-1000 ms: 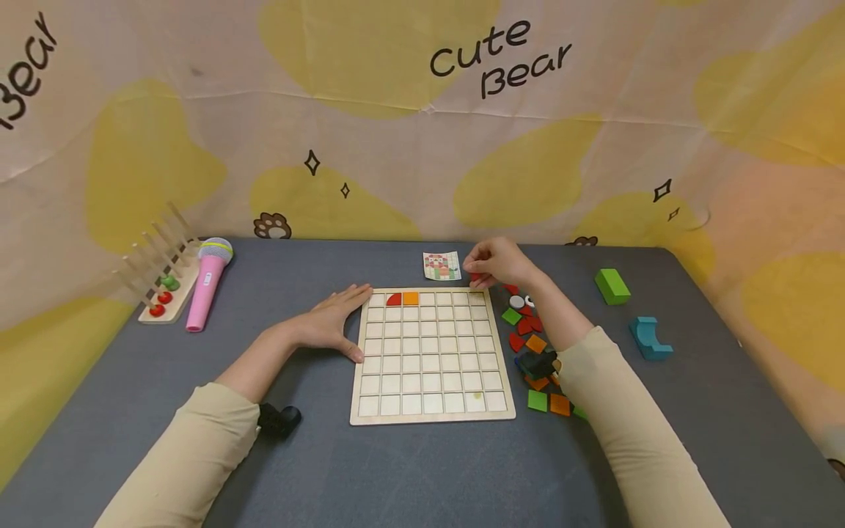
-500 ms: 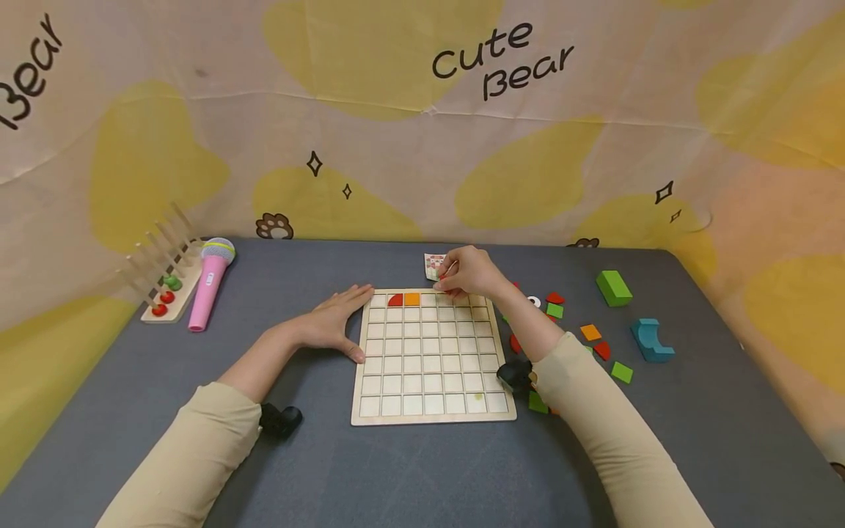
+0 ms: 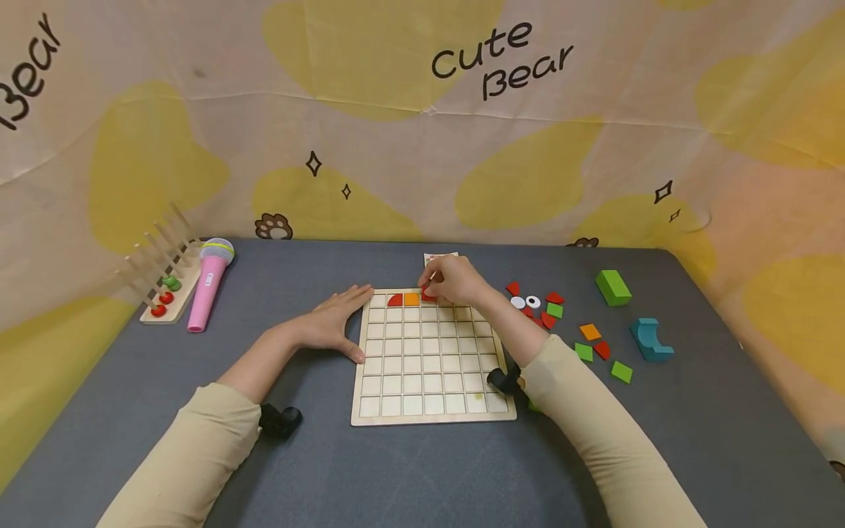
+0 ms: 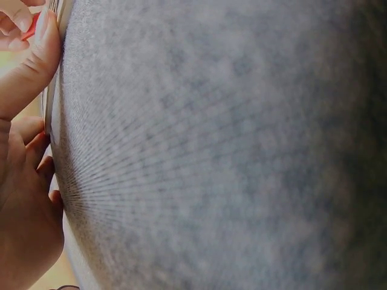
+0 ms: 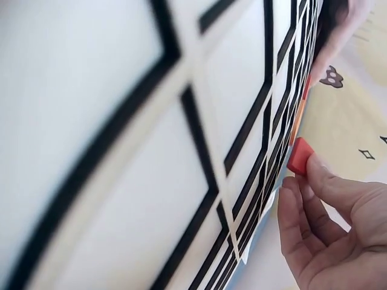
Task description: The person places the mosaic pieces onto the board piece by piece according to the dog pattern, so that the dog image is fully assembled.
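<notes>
**Head view: red tile at the board's far row**

Right hand (image 3: 455, 280) pinches a small red tile (image 5: 299, 156) by its edges over the far row of the gridded board (image 3: 432, 356), beside the orange tile (image 3: 411, 298). It looks light, stiff and smooth; its long axis cannot be told. Left hand (image 3: 333, 323) lies flat, fingers straight, on the counter (image 3: 396, 469) against the board's left edge.

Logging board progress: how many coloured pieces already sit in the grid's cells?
2, both in the top row of the grid board: a red quarter-circle and an orange square. The right hand may hide others.
</notes>
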Demonstrator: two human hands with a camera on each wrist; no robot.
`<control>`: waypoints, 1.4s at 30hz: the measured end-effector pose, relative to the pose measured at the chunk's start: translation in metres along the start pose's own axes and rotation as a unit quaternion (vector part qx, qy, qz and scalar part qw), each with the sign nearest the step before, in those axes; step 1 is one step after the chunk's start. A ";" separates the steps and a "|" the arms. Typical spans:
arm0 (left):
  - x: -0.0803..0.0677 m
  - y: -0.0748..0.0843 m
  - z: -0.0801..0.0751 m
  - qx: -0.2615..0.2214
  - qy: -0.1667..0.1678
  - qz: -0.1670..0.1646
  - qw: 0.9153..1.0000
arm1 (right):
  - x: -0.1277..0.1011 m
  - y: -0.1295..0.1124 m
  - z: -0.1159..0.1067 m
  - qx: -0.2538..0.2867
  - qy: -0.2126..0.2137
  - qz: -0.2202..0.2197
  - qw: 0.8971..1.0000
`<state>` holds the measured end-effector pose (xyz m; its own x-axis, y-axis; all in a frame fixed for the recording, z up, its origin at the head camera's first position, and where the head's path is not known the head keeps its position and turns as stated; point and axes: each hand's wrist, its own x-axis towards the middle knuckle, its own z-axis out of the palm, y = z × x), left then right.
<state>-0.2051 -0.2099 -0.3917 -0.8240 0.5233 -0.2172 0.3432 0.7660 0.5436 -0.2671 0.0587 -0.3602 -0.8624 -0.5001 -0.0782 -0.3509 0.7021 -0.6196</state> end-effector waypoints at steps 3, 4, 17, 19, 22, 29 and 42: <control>0.000 0.000 0.000 -0.002 -0.001 0.001 1.000 | 0.000 -0.001 0.002 -0.021 0.009 0.000 1.000; 0.000 0.000 0.000 -0.002 -0.001 0.001 1.000 | 0.001 -0.001 0.003 -0.023 0.010 0.002 1.000; 0.000 0.001 0.000 -0.007 0.001 0.001 1.000 | 0.003 0.001 0.007 -0.059 0.013 -0.011 0.998; 0.000 0.001 0.000 -0.007 0.001 0.001 1.000 | 0.003 0.001 0.008 -0.058 0.017 -0.011 0.998; -0.001 0.001 0.000 -0.009 0.001 0.001 1.000 | 0.003 0.002 0.008 -0.056 0.021 -0.011 0.998; -0.001 0.002 -0.001 -0.010 -0.001 0.003 1.000 | 0.003 0.003 0.009 -0.058 0.024 -0.012 0.998; 0.001 -0.001 -0.001 -0.007 -0.002 0.004 1.000 | 0.002 0.001 0.005 -0.069 0.006 -0.003 0.998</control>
<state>-0.2064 -0.2110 -0.3920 -0.8195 0.5312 -0.2150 0.3443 0.7563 0.5563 -0.2678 0.0561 -0.3651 -0.8639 -0.4995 -0.0649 -0.4025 0.7620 -0.5074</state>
